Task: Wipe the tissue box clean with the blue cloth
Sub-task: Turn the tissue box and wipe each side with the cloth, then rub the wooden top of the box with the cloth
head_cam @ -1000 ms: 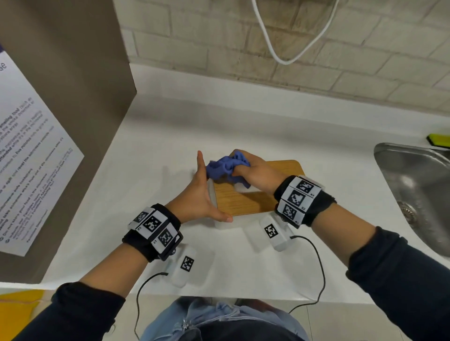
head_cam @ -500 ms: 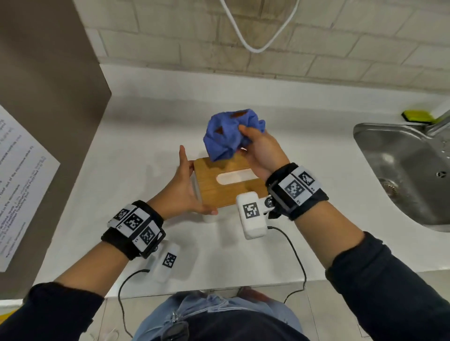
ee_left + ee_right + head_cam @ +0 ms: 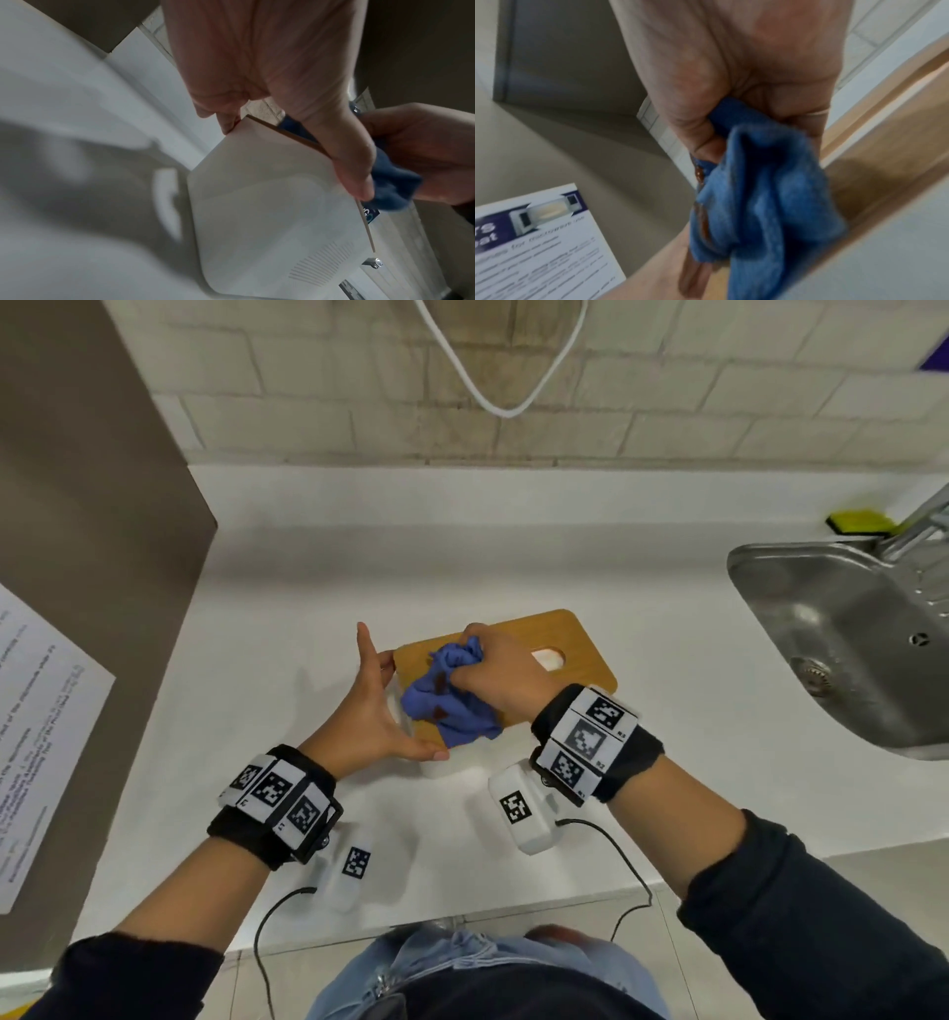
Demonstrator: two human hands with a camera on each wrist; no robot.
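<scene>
Nearest the camera, both forearms in dark sleeves reach over the white counter [image 3: 287, 629], each wrist w/ a black band carrying marker tags and a small white module on a cable.

Left hand [image 3: 377, 716] braces the near-left end of the tissue box [image 3: 575, 644] — fingers straight and together along the box's end, thumb stretched along the near edge. In the left wrist view the fingertips touch the far corner of the box's white side and the thumb lies across the edge of the wooden lid.

Right hand [image 3: 493, 677] has its fingers curled round the bunched blue cloth [image 3: 447, 706], pressing it onto the left half of the wooden lid. Cloth shows a couple of dark brown smears; the right wrist view shows the same on its fold.

The box sits mid-counter, lid slot visible just right of the right hand.

Further off: a steel sink [image 3: 842, 629] at right w/ a yellow-green sponge [image 3: 862, 521] behind it, a printed sheet [image 3: 41, 737] on the brown panel at left — text too blurred to read — and a white cable [image 3: 506, 410] looping down the tiled wall.
</scene>
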